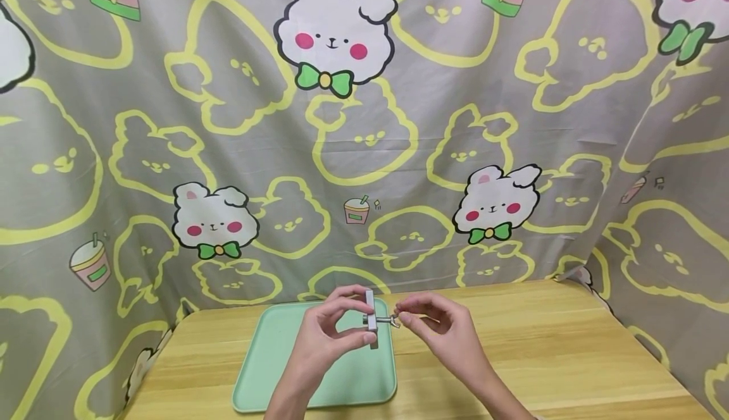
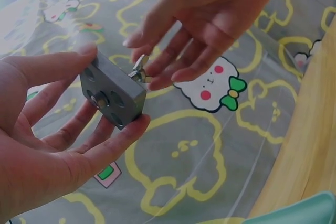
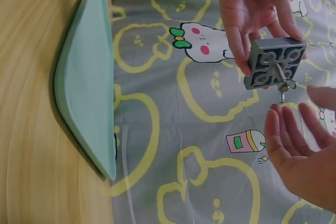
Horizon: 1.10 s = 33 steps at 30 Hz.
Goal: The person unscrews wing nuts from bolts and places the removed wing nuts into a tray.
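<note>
A square grey block (image 1: 370,319) with round recesses is held on edge above the tray by my left hand (image 1: 321,334), thumb and fingers at its opposite edges. A bolt (image 3: 279,71) passes through the block's middle; its head (image 2: 100,99) shows on one face. On the bolt's other end sits a silver wing nut (image 2: 139,69), some way out from the block. My right hand (image 1: 450,328) is beside the wing nut, fingers loosely bent and fingertips (image 3: 275,111) close to its wings. Thumb and fingers stand apart; whether they touch it is hard to tell.
A mint-green tray (image 1: 267,369) lies on the wooden table (image 1: 535,338), under and left of the hands. Behind the table hangs a grey curtain (image 1: 342,160) printed with yellow outlines and white bears; it also covers the sides.
</note>
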Tool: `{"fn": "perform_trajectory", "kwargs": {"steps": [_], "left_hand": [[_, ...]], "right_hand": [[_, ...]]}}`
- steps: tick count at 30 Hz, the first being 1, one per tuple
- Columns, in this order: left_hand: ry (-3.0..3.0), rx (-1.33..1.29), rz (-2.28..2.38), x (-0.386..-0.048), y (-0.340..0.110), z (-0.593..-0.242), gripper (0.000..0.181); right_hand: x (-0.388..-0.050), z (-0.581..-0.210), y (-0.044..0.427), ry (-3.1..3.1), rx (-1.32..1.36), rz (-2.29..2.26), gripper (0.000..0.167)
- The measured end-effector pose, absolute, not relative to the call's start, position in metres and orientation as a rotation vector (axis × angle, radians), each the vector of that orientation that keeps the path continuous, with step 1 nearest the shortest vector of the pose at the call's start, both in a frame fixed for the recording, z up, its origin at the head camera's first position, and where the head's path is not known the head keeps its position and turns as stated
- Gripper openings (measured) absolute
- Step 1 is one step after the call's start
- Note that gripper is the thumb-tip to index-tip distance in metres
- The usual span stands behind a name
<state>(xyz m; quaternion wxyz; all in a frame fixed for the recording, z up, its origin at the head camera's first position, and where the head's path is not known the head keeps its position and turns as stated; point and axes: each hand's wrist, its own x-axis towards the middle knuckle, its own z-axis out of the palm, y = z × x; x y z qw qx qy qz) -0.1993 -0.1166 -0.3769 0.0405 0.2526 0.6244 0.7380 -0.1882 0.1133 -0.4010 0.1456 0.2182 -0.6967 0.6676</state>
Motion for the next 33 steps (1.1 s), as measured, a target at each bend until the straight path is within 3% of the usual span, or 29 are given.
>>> {"fn": "perform_trajectory", "kwargs": {"steps": [12, 27, 33], "left_hand": [[1.976, 0.759, 2.219, -0.1988, -0.1138, -0.3773, 0.035], [1.967, 0.795, 2.213, -0.1998, -0.1131, -0.379, 0.033], [1.962, 0.773, 2.217, -0.1994, -0.1128, -0.3784, 0.033]], "right_hand": [[-0.1891, -0.3973, 0.1154, -2.17, 0.457, 2.219, 0.034], [-0.1894, -0.4009, 0.1144, -2.163, 0.489, 2.156, 0.031], [-0.1885, -0.4037, 0.1124, -2.13, 0.575, 2.022, 0.02]]}}
